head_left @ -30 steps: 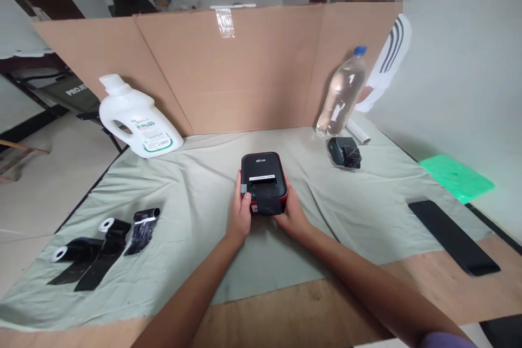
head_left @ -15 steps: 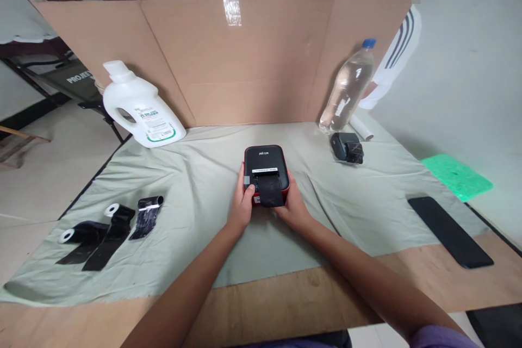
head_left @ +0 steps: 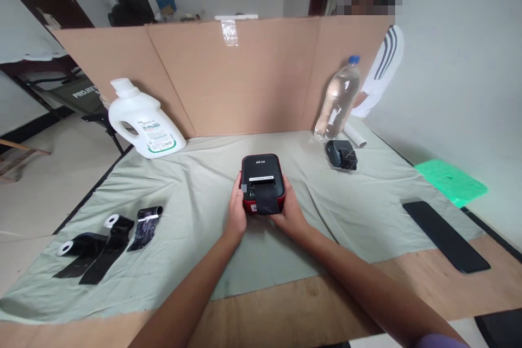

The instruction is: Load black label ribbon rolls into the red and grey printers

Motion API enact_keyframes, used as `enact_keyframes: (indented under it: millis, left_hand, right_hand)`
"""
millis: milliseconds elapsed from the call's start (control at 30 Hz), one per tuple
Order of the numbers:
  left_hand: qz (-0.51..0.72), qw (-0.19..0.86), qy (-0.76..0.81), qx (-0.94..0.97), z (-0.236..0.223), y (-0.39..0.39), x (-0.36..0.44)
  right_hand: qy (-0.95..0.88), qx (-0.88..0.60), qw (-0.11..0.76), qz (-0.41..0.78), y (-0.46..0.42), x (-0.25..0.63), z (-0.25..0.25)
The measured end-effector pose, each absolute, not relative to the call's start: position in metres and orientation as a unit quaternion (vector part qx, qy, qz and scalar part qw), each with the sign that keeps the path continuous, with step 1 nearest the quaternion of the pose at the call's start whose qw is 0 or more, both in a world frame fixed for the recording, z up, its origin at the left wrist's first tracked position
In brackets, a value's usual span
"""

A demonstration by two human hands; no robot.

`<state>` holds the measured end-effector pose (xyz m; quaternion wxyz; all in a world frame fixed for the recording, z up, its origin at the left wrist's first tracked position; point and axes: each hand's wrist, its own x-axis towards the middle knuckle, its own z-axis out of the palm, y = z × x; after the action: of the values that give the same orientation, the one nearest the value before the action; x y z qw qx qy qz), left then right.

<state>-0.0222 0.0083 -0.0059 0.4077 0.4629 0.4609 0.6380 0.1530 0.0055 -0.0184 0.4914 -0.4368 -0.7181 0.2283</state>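
Between my two hands is a black and red portable label printer (head_left: 263,168), with a strip of black ribbon (head_left: 267,199) coming out of its slot and hanging over the front edge. My left hand (head_left: 236,209) grips the printer's left side. My right hand (head_left: 291,209) holds its right side, some fingers hidden beneath. Whether the printer's underside touches the cloth cannot be made out. Left of my hands lie black ribbon rolls: one with a white core (head_left: 79,246), another with a white core (head_left: 116,225), and a shiny one (head_left: 145,227) with a pale band.
A cardboard panel (head_left: 244,81) stands at the back, with a white detergent jug (head_left: 144,122) and a clear bottle (head_left: 339,100) before it. A small dark device (head_left: 341,154), a white tube (head_left: 354,134), a black phone (head_left: 446,236) and a green sheet (head_left: 452,180) lie right. Behind is a person's sleeve (head_left: 383,65).
My left thumb has moved off the printer's top front toward its side. The view has tilted up a little, so everything sits lower in the picture. Both hands still hold the printer.
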Motion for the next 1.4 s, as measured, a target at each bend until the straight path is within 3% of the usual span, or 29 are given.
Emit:
enact_keyframes:
  millis: [467,867,1400]
  left_hand:
    - [0.664,0.494,0.412,0.382,-0.002,0.026,-0.028]
    - [0.662,0.431,0.477,0.385,0.019,0.022,-0.013]
    - [0.663,0.373,0.435,0.482,-0.021,0.020,-0.017]
  right_hand:
    - [-0.702,-0.429,0.508,0.256,0.010,0.153,-0.020]
    - [-0.700,-0.425,0.520,0.245,0.011,0.153,-0.024]
    - [-0.702,-0.455,0.483,0.258,0.009,0.156,-0.021]
